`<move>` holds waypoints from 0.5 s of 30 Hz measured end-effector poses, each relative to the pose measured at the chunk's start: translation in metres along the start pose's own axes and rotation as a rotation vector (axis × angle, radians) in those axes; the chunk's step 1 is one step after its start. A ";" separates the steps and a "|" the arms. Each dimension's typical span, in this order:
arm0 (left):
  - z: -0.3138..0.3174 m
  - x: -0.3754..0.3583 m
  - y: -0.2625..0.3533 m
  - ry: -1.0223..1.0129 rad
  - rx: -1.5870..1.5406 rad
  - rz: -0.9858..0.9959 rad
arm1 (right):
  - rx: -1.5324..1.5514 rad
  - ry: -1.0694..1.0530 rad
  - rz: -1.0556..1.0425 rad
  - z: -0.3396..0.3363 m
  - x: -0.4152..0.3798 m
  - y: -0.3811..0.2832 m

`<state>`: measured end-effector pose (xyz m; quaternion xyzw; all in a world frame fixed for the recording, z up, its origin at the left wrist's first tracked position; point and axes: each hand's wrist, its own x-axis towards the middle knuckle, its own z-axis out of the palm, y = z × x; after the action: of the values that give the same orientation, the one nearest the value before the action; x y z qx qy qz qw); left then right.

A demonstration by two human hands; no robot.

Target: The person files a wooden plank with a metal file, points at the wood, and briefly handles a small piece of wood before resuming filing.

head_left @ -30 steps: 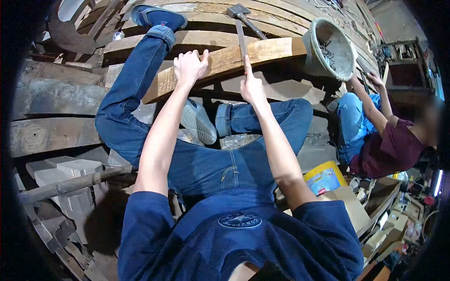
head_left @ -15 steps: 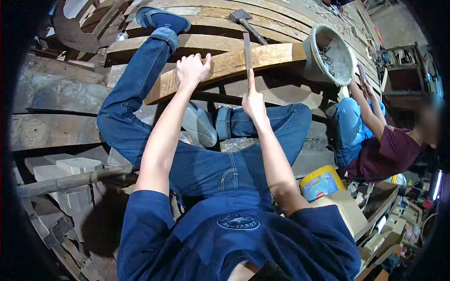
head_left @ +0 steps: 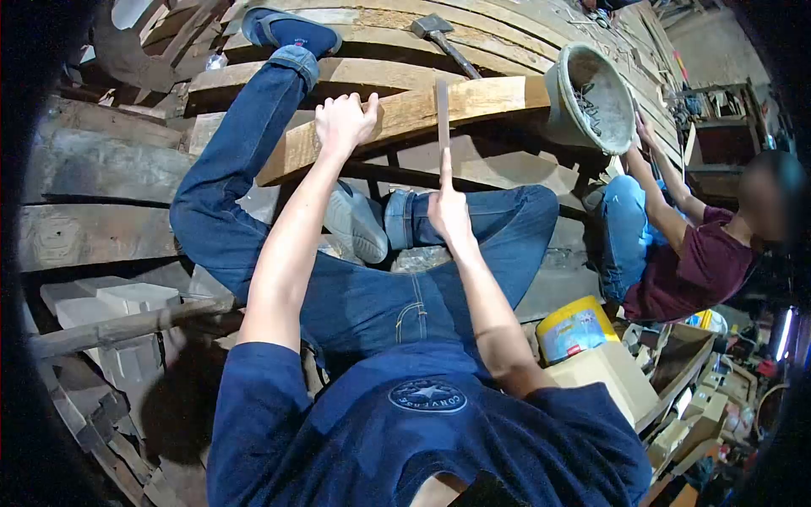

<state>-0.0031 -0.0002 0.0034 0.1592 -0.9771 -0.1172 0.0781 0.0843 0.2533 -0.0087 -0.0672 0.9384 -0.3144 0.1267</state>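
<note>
A curved wooden plank (head_left: 483, 100) slants in front of me, its left end lower than its right. My left hand (head_left: 345, 125) is closed on it, fingers curled over the wood and thumb sticking up. In my right hand (head_left: 450, 216) is a long, narrow, flat metal tool (head_left: 443, 114) resembling a file, pointing away from me. Its far end overlaps the plank in this view. The right fingers are wrapped round its near end. My left leg reaches across the plank's left part.
A grey bucket (head_left: 557, 106) holding dark metal pieces, apparently nails, stands by the plank's right end. A hammer (head_left: 441, 40) lies on the boards beyond. At right sits another person (head_left: 693, 262). A yellow tub (head_left: 578, 331) and a cardboard box (head_left: 601, 376) are near my right elbow.
My right hand has drawn back toward my body and slightly left with the metal tool. My left hand has stayed on the plank. The person at right has shifted their arms slightly.
</note>
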 end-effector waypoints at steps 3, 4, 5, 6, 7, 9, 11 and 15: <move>-0.005 0.000 0.001 -0.013 0.018 -0.013 | -0.051 0.143 -0.197 -0.002 0.064 -0.001; -0.006 -0.002 0.003 -0.028 0.016 -0.016 | -0.038 0.189 -0.272 0.000 0.084 0.002; -0.003 -0.001 0.001 -0.020 0.012 -0.007 | -0.058 0.175 -0.247 -0.003 0.090 0.001; -0.002 -0.001 0.002 -0.008 0.007 -0.003 | -0.079 0.161 -0.221 -0.006 0.092 0.000; 0.000 -0.001 0.001 0.004 0.002 -0.001 | -0.071 0.148 -0.207 -0.006 0.085 0.000; -0.001 -0.002 0.001 0.029 -0.007 0.001 | -0.060 0.118 -0.186 -0.004 0.052 0.005; -0.006 -0.001 0.001 0.001 0.004 -0.006 | 0.014 0.039 -0.110 -0.001 0.001 0.009; -0.001 -0.002 0.001 -0.008 -0.001 -0.006 | -0.011 -0.029 0.009 0.006 -0.040 0.012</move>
<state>-0.0017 0.0013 0.0049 0.1614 -0.9770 -0.1186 0.0738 0.1240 0.2675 -0.0130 -0.0681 0.9384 -0.3077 0.1414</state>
